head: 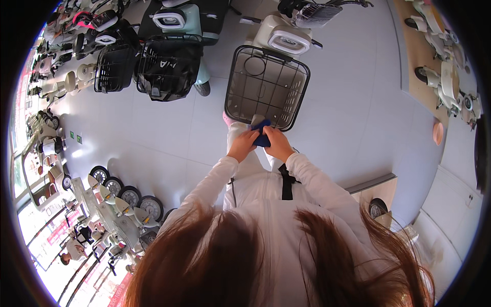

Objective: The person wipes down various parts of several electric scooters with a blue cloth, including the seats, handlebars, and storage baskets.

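Observation:
Both of my hands grip a dark blue cloth [261, 139] just in front of my body. My left hand [243, 145] has its fingers on the cloth's left side, and my right hand [279, 142] pinches the right side. The cloth lies at the near edge of a scooter's front basket [295, 115], which has a black wire lid over a grey-brown slotted body. A small greyish piece [257, 119] shows just past the cloth; I cannot tell what it is. Beyond the basket is the cream scooter's headlight [288, 42] in a white frame.
A light teal scooter [191, 23] stands at the left, near black baskets [168, 69]. Several scooters with spoked wheels [130, 197] line up at lower left. To the right runs a wooden platform [420, 82] with more scooters. A person [73, 251] is at the far lower left.

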`<state>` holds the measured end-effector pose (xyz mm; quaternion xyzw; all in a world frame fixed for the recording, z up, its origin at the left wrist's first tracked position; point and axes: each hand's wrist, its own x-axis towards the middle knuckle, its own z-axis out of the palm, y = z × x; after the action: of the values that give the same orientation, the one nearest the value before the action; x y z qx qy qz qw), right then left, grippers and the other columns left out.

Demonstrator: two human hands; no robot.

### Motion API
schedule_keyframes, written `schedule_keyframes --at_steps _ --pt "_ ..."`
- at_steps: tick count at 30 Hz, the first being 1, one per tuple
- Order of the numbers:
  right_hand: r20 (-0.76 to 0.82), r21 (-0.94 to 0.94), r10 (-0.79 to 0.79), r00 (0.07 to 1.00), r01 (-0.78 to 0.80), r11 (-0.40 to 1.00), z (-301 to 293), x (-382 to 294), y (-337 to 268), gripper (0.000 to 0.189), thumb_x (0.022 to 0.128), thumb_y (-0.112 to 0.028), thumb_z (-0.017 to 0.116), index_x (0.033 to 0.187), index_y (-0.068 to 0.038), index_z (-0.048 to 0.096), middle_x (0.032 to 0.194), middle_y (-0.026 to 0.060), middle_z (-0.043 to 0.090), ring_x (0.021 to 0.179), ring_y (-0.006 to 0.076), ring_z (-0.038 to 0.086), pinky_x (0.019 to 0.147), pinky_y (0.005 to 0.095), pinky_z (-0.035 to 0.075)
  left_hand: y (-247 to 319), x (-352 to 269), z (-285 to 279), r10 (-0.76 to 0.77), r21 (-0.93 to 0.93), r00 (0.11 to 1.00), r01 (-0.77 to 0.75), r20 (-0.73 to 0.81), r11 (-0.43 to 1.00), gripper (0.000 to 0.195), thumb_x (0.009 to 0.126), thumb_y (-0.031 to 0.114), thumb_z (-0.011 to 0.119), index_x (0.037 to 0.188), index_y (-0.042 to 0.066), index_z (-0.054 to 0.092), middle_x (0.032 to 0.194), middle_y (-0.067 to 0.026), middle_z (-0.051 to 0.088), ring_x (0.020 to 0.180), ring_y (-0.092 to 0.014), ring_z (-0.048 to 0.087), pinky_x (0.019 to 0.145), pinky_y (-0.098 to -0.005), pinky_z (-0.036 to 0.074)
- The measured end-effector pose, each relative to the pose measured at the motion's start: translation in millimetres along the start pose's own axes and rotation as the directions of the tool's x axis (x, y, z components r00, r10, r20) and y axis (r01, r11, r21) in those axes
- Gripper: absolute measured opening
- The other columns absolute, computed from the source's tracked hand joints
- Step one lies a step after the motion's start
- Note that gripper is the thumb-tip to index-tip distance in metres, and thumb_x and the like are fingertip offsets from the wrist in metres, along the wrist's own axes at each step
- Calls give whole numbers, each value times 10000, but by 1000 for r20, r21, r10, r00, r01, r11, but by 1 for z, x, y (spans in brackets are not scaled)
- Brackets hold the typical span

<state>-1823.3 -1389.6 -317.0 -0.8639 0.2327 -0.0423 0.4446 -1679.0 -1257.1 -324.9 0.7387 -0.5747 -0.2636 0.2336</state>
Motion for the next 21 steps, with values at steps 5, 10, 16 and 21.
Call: schedule_keyframes --at_steps 5,10,16,21 --pt "8 91 -70 998 69 993 -11 22 -25 411 639 -15 698 988 -62 486 993 129 584 966 386 555 810 445 471 0 -3 -29 -74 -160 997 74 10 984 544 692 50 752 1191 64 535 1217 -132 607 1141 -360 560 974 -447 462" --pt "-93 -81 -305 948 299 951 -16 84 -53 470 613 54 677 1043 -45 514 1108 122 580 1034 337 534 857 438 460 -10 21 -49 -190 -102 896 162 -402 981 474 691 2 730 1115 53 525 1368 -98 546 1239 -388 502 1007 -453 441" --pt "39 -169 -337 941 339 926 7 83 -30 589 619 91 679 1175 -49 544 1232 92 574 1079 341 519 938 439 453 -23 16 -3 -288 -72 885 282 -366 957 632 717 -15 706 1301 39 472 1317 -202 554 1301 -407 448 1017 -449 440" --pt "105 -152 -282 954 295 943 0 34 -4 651 599 83 683 1218 -54 535 1167 90 592 1064 346 505 950 425 442 3 -2 18 -172 100 967 194 -189 976 597 719 103 759 1242 69 472 1292 -189 575 1177 -372 557 905 -445 503"
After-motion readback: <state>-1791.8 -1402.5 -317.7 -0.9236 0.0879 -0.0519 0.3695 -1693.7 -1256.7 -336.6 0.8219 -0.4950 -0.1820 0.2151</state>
